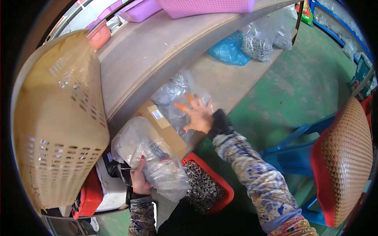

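Observation:
My left hand [139, 180] grips a large clear plastic bag [165, 177], thumb on top and the other fingers hidden. Something small and dark shows through the bag, too unclear to name. My right hand [200, 117], with orange covers on some fingers, is spread open over clear plastic bags [171, 89] on the lower shelf; whether it touches them I cannot tell. Grey metal pieces fill at least one of those bags. Between my hands lies a brown cardboard box [173, 138] with a white label, partly covered by the held bag.
Below stands a red bin [227, 192] of small metal parts. A tall beige perforated basket [59, 118] blocks the left. The upper shelf [138, 59] overhangs, carrying pink baskets [208, 7]. Farther along are a blue bag [232, 49] and bagged metal parts [258, 47]. A blue chair [291, 159] is right.

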